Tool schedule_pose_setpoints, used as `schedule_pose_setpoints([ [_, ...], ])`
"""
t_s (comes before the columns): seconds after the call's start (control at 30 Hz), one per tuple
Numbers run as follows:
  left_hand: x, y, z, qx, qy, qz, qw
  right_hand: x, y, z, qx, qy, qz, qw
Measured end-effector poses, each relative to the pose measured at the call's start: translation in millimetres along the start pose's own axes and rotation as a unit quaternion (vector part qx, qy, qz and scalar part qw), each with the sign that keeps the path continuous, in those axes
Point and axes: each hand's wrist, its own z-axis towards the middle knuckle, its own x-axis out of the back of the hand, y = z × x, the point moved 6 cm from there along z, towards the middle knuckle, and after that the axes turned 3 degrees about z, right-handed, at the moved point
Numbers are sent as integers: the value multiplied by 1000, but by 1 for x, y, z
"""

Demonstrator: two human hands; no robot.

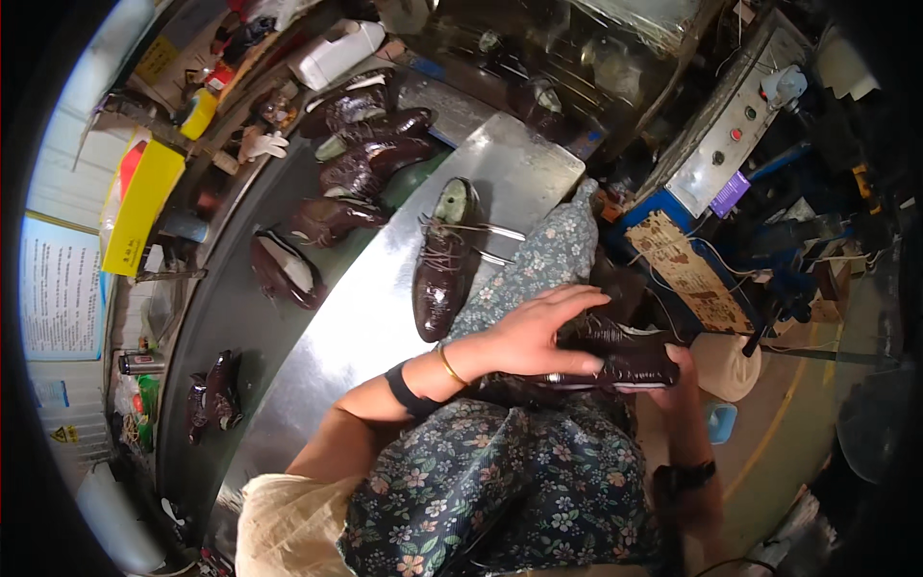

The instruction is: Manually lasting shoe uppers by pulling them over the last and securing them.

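A glossy dark-brown leather shoe (630, 361) lies on its side above my lap. My right hand (679, 375) grips its right end, the thumb along the edge. Over the shoe's left part spreads my left hand (538, 335), palm down, thumb resting against the leather and the other fingers stretched out. A second brown lace-up shoe (442, 279), with a green last inside, sits on the shiny metal tabletop (361, 317) left of my hands. Two thin metal prongs (495, 231) extend to the right from beside its laces. Floral cloth (543, 255) lies along the tabletop's right edge.
Several brown shoes (332, 219) stand on the dark conveyor belt (231, 317) at the left, with a smaller pair (213, 394) nearer me. A blue-framed machine with a button panel (735, 135) rises at the right. A yellow box (144, 207) hangs far left.
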Motion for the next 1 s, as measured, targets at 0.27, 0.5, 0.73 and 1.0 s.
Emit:
schedule_pose_setpoints([
  [0.27,50,-29,-37,137,81,-183,970,-53,-31,153,88,-5,-129,988],
  [0.5,59,-57,-131,281,310,-325,848,-173,62,272,324,-154,-754,550],
  [0.73,52,-47,-105,259,270,-310,874,-159,-21,252,242,-228,-847,414],
  [1.0,-29,-58,0,229,5,-406,885,29,-82,49,9,67,-337,939],
])
